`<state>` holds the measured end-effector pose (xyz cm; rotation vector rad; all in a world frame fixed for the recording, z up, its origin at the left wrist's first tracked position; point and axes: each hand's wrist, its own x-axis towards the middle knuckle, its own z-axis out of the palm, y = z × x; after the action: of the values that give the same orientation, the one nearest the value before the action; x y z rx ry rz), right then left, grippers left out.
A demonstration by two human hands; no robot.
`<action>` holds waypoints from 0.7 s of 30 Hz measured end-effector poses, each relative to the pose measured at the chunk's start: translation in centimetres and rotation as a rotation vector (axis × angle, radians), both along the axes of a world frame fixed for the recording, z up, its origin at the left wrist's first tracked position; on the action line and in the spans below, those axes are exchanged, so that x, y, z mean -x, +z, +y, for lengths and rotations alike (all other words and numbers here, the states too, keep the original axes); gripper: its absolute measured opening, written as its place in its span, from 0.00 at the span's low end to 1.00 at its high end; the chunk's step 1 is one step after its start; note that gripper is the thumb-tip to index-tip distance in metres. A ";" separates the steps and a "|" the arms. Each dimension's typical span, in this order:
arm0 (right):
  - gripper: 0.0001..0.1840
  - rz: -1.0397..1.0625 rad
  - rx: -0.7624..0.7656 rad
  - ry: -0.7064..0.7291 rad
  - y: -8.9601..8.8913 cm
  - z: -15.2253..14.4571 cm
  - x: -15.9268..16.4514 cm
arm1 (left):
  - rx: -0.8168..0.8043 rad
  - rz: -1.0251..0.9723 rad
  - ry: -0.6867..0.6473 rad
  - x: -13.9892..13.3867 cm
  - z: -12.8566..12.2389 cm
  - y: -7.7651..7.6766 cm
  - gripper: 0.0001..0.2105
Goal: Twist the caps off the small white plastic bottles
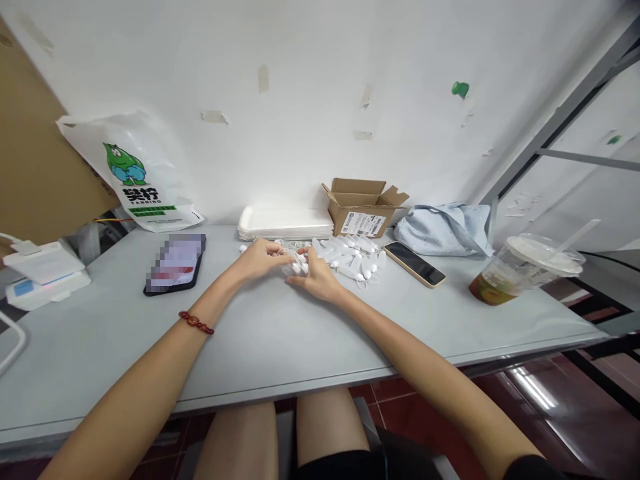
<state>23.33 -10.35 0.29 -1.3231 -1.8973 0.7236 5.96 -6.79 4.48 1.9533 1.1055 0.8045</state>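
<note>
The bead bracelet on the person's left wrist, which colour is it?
Dark red; the bead bracelet shows best in the head view.

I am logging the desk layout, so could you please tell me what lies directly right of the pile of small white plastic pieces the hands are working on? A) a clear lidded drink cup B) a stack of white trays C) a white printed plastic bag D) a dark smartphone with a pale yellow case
D: the dark smartphone with a pale yellow case lies flat beside the pile of small white plastic pieces, nearer than the clear lidded drink cup.
</note>
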 end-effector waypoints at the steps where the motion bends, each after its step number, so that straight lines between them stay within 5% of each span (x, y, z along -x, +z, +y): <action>1: 0.30 -0.001 -0.002 0.001 0.0 0.0 0.0 | -0.002 0.005 0.006 0.0 0.0 0.1 0.12; 6: 0.30 0.030 0.021 -0.006 0.1 0.1 -0.2 | 0.035 0.006 -0.116 0.2 0.0 0.1 0.12; 13: 0.30 0.018 0.005 -0.020 0.1 0.1 -0.2 | 0.000 -0.022 -0.032 -0.1 0.4 -1.0 0.10; 21: 0.30 0.008 0.021 -0.011 0.3 0.0 -0.2 | -0.037 0.009 -0.076 -0.1 0.2 -0.3 0.12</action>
<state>23.49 -10.31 0.57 -1.3403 -1.8793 0.7437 6.08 -6.60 4.16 2.0184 1.0220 0.7814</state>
